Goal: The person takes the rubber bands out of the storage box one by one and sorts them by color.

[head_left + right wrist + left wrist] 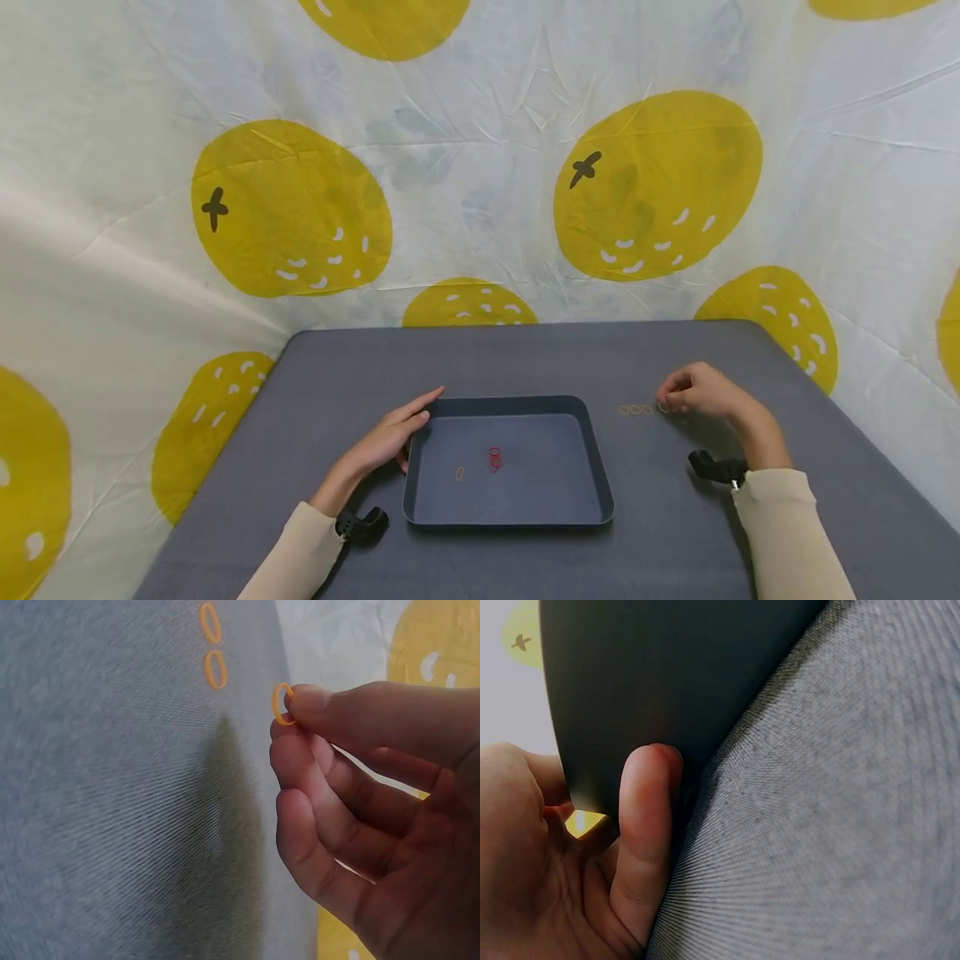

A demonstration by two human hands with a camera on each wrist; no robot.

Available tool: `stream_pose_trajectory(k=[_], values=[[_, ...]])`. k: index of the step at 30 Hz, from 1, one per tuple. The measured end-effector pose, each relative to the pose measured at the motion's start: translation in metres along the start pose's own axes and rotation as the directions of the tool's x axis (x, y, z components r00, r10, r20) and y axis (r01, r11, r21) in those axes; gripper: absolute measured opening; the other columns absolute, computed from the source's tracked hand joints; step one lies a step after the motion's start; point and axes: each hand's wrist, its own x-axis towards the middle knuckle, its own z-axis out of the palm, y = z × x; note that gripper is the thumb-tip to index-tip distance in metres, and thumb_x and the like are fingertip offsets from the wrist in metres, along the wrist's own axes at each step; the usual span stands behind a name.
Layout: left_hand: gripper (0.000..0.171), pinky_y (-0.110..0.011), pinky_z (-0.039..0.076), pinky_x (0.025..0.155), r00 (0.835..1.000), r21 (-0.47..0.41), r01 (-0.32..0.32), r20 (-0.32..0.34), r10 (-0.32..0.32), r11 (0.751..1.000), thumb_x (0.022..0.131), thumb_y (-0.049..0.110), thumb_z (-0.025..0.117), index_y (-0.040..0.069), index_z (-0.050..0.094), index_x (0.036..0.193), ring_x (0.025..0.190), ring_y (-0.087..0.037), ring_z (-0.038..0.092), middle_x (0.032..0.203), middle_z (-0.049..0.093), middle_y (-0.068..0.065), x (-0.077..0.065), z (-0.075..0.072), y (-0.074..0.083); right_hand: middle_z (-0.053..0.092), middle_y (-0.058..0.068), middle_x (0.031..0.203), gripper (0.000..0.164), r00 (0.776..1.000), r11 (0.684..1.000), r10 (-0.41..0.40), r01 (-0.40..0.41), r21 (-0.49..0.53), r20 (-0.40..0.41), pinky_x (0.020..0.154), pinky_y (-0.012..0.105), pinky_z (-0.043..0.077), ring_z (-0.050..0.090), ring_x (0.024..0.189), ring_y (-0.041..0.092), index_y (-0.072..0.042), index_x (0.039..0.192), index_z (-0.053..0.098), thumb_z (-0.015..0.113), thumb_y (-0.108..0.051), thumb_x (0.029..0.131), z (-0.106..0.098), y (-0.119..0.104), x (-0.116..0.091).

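Note:
At the back left corner of a dark grey tray (517,526), my left hand (386,437) holds the wall; in the left wrist view its thumb (646,806) lies against the tray's outer wall (652,675). Inside the tray are a small cluster of red rubber bands (495,450) and one orange rubber band (457,475). To the right of the tray, my right hand (703,392) pinches another orange rubber band (275,705) between thumb and fingertips. Beside it, more orange rubber bands (216,654) lie in a row on the table.
The grey cloth-covered table (525,358) extends around the tray. A white curtain (472,183) printed with yellow fruit hangs behind and beside it. Black wrist devices (716,468) sit below both hands, near the beige sleeves (787,525).

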Motion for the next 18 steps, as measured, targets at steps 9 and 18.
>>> stream_pose_trajectory(k=[9, 18], values=[[0.048, -0.042, 0.058, 0.048, 1.000, 0.001, 0.000, -0.003, 0.000, 1.000, 0.114, 0.034, 0.039, 0.040, 0.034, 0.161, 0.047, -0.020, 0.055, 0.168, 0.029, -0.014, 0.001, 0.000, -0.001, 0.073, 0.009, 0.088, 0.014, 0.999, 0.999, 0.036, -0.036, 0.037, 0.014, 0.065, 0.024, 0.054, 0.059, 0.075, 0.008, 0.006, 0.098, 0.076, 0.065, -0.002, 0.095, 0.005, 0.007, 0.001], [0.049, -0.042, 0.058, 0.048, 1.000, 0.007, 0.002, -0.006, -0.001, 1.000, 0.113, 0.036, 0.041, 0.039, 0.034, 0.162, 0.047, -0.021, 0.055, 0.169, 0.029, -0.013, 0.002, -0.001, -0.001, 0.073, 0.006, 0.086, 0.015, 0.998, 0.998, 0.065, -0.065, 0.014, -0.004, 0.064, 0.026, 0.054, 0.059, 0.075, 0.010, 0.004, 0.097, 0.077, 0.064, -0.003, 0.094, 0.012, 0.016, 0.009]])
